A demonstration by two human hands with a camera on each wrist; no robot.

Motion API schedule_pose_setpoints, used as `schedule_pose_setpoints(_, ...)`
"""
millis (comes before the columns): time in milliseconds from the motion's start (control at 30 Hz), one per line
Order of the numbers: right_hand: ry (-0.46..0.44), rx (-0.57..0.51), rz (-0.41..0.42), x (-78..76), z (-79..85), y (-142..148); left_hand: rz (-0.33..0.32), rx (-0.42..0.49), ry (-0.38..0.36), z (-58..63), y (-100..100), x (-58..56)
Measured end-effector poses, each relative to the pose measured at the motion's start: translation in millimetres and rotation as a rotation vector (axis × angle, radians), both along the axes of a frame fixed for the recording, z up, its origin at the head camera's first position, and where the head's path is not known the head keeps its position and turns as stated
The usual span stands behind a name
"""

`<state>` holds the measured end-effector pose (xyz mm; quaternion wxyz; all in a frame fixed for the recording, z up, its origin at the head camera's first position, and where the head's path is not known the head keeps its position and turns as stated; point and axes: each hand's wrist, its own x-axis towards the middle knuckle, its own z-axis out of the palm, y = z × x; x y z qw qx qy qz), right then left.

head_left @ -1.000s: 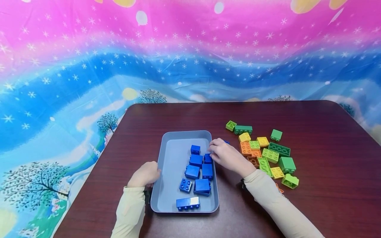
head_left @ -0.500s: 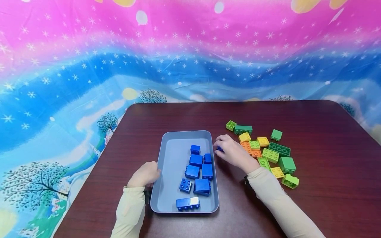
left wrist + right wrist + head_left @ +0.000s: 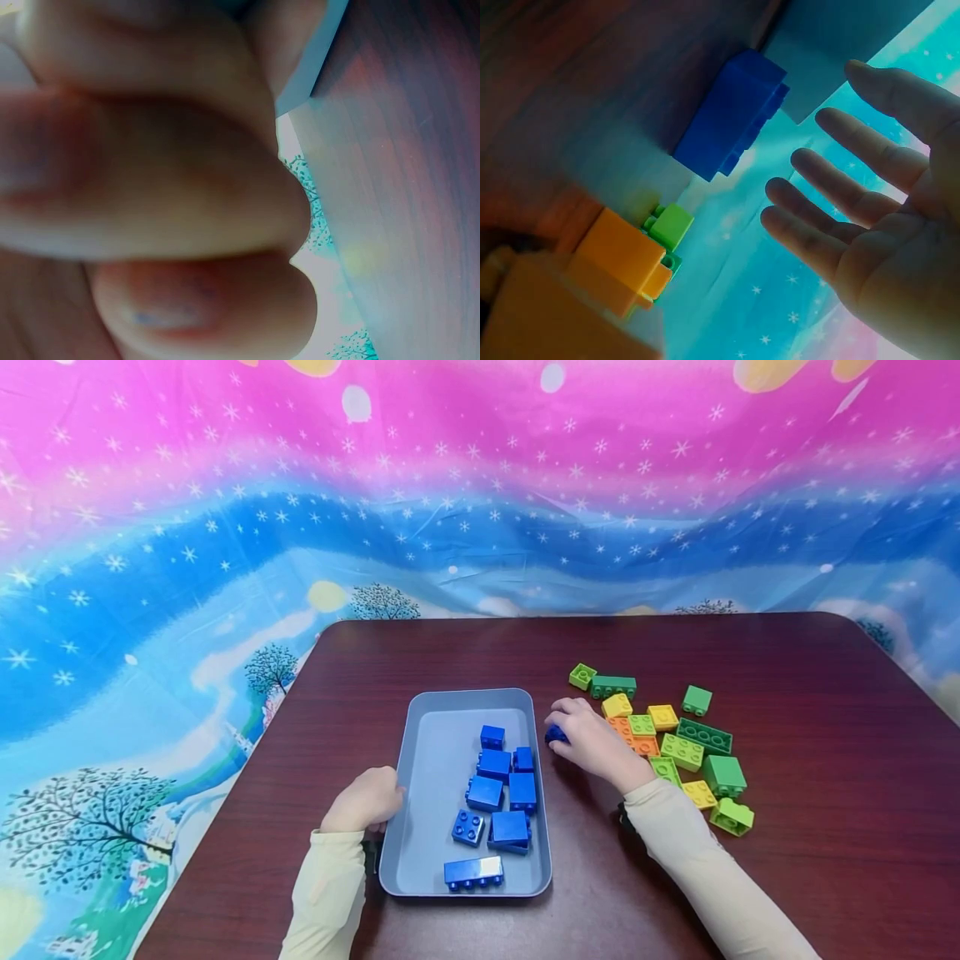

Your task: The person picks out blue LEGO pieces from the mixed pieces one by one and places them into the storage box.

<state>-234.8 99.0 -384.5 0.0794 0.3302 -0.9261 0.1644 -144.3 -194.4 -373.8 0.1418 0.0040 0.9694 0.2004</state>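
Observation:
My left hand (image 3: pixel 365 800) is at the left rim of the grey tray (image 3: pixel 431 777), its fingers curled over the edge; the left wrist view shows these fingers (image 3: pixel 172 180) very near, with a bit of tray wall (image 3: pixel 309 60) behind. Beyond the tray's right side, my right hand (image 3: pixel 592 745) hovers by a blue building brick (image 3: pixel 557 733) on the table. From the right wrist, the same blue brick (image 3: pixel 731 112) lies apart from the spread, nearly straight fingers (image 3: pixel 855 180). Several blue bricks (image 3: pixel 485 793) lie inside the tray, mostly along its right half.
Right of the right hand is a loose cluster of bricks: green (image 3: pixel 723 775), yellow (image 3: pixel 662 717), orange (image 3: pixel 619 728) and lime (image 3: pixel 682 752). A dark wooden table (image 3: pixel 810 710) carries everything, and a printed cloth (image 3: pixel 480 485) hangs behind its far edge.
From the tray's right rim, over a small blue brick there, my right hand has shifted right to the blue brick on the table. That small brick stays in the tray. The left hand keeps still.

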Motion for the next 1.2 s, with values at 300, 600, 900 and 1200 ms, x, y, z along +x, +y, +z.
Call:
schedule_pose_setpoints(300, -0.049, 0.017, -0.027, -2.2, -1.6, 1.3, 0.008, 0.007, -0.007, 0.7, 0.0, 0.1)
schedule_pose_setpoints(600, -0.172, 0.09, -0.059, -1.6, -1.3, 3.0, 0.009, 0.0, -0.012, 2.1, 0.8, -0.1)
schedule_pose_setpoints(900, -0.156, 0.102, -0.016, -1.8, -3.6, 5.8, 0.004, 0.001, -0.013, 1.6, 0.8, -0.1)
schedule_pose_setpoints(1200, -0.156, 0.083, -0.013, -1.7, -3.3, 4.5, -0.001, -0.003, -0.005, 1.2, 0.2, 0.6)
